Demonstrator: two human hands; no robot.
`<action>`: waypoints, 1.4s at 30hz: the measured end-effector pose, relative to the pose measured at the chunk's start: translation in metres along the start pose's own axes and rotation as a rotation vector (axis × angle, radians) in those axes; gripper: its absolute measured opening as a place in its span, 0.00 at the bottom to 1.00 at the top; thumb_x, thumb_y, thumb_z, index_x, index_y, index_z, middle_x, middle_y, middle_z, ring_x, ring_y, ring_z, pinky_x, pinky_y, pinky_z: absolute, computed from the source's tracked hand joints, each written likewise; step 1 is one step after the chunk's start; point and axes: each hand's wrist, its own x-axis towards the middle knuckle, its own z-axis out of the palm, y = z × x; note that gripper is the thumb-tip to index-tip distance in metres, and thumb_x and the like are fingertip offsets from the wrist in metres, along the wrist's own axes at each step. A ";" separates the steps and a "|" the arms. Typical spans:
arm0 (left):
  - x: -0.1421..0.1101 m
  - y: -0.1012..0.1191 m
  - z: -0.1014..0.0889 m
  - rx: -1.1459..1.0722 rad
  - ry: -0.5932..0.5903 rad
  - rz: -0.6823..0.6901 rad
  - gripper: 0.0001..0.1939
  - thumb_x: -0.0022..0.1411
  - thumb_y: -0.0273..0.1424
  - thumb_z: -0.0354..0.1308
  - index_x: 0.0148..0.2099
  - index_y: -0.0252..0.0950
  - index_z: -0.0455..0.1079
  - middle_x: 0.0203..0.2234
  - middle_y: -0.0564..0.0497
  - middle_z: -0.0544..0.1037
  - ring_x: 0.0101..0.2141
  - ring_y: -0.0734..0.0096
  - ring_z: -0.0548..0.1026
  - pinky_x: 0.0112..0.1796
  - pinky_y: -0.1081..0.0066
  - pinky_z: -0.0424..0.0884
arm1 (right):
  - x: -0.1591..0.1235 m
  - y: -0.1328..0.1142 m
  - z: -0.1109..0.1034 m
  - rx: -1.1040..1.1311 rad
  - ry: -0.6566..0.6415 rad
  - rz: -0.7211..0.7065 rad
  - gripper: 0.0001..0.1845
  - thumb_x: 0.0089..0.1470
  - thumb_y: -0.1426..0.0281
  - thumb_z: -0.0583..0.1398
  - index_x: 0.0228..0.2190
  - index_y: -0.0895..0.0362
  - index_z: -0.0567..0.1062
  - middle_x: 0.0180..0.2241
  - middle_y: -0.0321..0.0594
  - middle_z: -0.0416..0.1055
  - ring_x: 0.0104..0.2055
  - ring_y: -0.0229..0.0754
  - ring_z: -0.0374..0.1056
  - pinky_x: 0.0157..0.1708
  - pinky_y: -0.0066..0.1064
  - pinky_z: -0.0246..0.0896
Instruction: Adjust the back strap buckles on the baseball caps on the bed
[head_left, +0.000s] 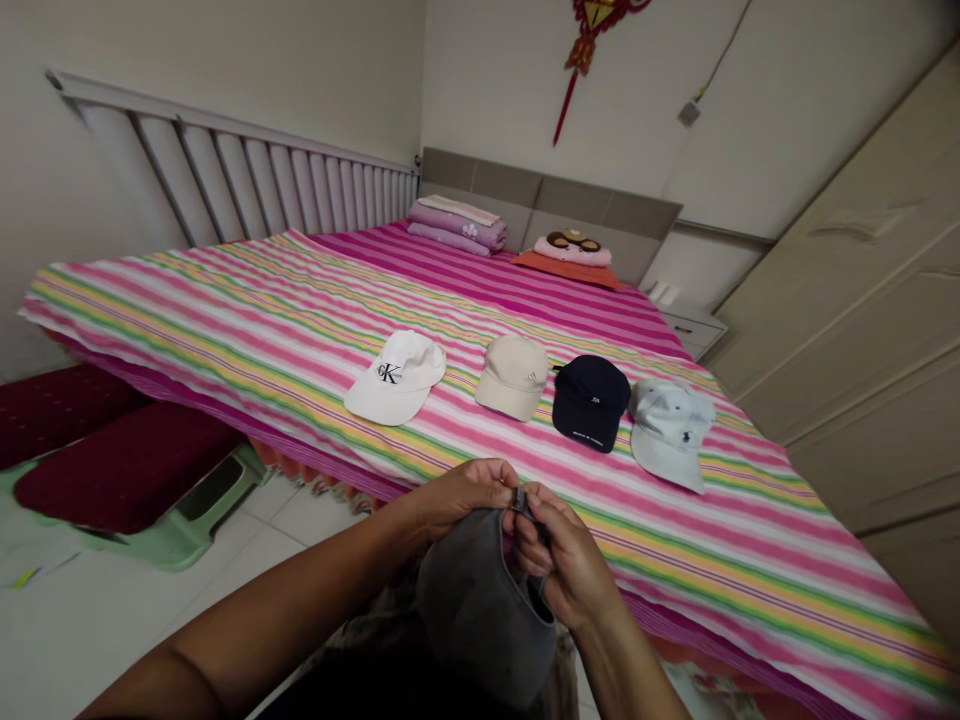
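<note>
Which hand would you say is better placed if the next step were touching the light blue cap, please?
Probably the right hand: it is nearer the light blue cap, while the left hand is farther off. Both hands, though, are occupied at the strap of the grey cap.

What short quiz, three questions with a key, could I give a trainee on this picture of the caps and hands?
1. Counting the white cap, how many caps lie on the striped sheet?
2. True or false: the navy cap lies between the beige cap and the pale blue cap.
3. Which touches the grey cap? A) left only B) right only C) both

Key:
1. Four.
2. True.
3. C: the left hand and right hand meet at its strap.
</note>
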 end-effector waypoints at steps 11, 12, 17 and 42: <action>0.001 -0.003 -0.001 0.087 0.098 0.020 0.15 0.39 0.27 0.65 0.28 0.32 0.62 0.18 0.55 0.70 0.19 0.81 0.66 0.22 0.80 0.58 | -0.001 0.004 0.000 -0.293 0.095 -0.136 0.13 0.45 0.63 0.60 0.31 0.54 0.62 0.16 0.24 0.55 0.14 0.27 0.42 0.14 0.20 0.36; 0.001 -0.003 0.000 0.091 0.107 0.032 0.15 0.38 0.26 0.64 0.28 0.32 0.62 0.18 0.55 0.69 0.19 0.82 0.66 0.22 0.80 0.58 | -0.001 0.003 0.000 -0.353 0.109 -0.159 0.13 0.44 0.65 0.61 0.32 0.55 0.64 0.17 0.26 0.56 0.15 0.28 0.44 0.14 0.20 0.38; -0.001 0.002 0.005 0.074 0.126 0.040 0.11 0.39 0.28 0.62 0.25 0.30 0.63 0.17 0.55 0.67 0.19 0.81 0.63 0.23 0.79 0.57 | -0.001 0.000 0.000 -0.646 0.180 -0.286 0.07 0.43 0.71 0.58 0.29 0.57 0.67 0.22 0.31 0.61 0.21 0.32 0.53 0.20 0.24 0.48; 0.000 0.012 0.008 0.242 0.118 0.017 0.07 0.41 0.27 0.61 0.23 0.31 0.65 0.18 0.53 0.68 0.21 0.80 0.64 0.24 0.77 0.58 | -0.014 -0.007 -0.012 -1.408 0.280 -0.713 0.06 0.45 0.69 0.58 0.29 0.55 0.68 0.22 0.35 0.69 0.22 0.37 0.63 0.23 0.27 0.55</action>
